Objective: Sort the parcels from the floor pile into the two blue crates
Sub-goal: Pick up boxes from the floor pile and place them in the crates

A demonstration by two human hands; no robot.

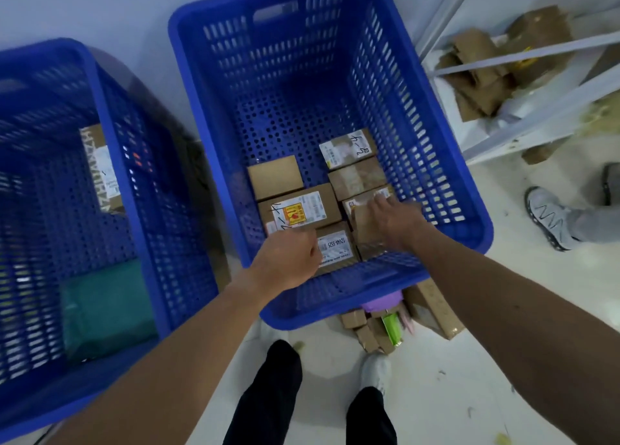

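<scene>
Parcel [367,225] under right hand [394,219], in crate [369,287]

The left crate [100,189] runs off the picture's left edge. The right hand [392,219] hides most of a brown box [364,221]. The near crate wall [335,297] covers much of the floor pile [385,327].

Parcel sorting room or small warehouse back area. Two large blue perforated plastic crates stand on a pale hard floor against a plain white wall: right crate [208,115], left crate [110,149]. Small brown cardboard parcels [298,206] with printed shipping labels and handwritten codes lie in the right crate; a green mailer bag [107,307] lies in the left. More boxes and bags make a loose floor pile [396,324]. White metal shelving [523,55] at right holds jumbled cardboard. Scraps litter the floor. Another person's sneaker [550,216] nearby.
</scene>
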